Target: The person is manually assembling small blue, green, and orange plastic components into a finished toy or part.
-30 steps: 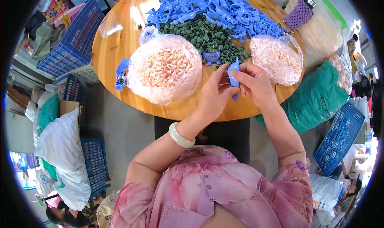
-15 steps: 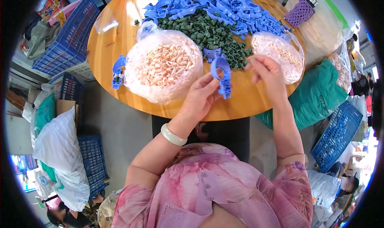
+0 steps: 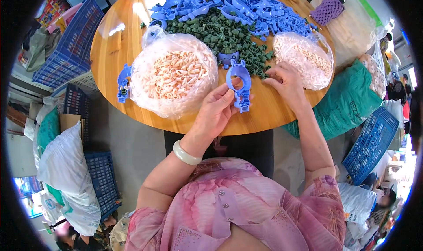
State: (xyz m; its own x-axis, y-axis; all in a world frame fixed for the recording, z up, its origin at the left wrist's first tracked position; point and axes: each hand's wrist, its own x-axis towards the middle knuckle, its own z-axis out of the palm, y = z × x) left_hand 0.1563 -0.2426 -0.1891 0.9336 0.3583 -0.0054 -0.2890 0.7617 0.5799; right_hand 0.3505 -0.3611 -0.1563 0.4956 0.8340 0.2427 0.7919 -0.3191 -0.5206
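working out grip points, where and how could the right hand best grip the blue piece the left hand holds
Probably by the right rim of its round opening, coming from the right: the left hand pinches the blue piece at the ring's left, leaving that rim uncovered. The right hand is on that side, and the curved edge should suit a pinch.
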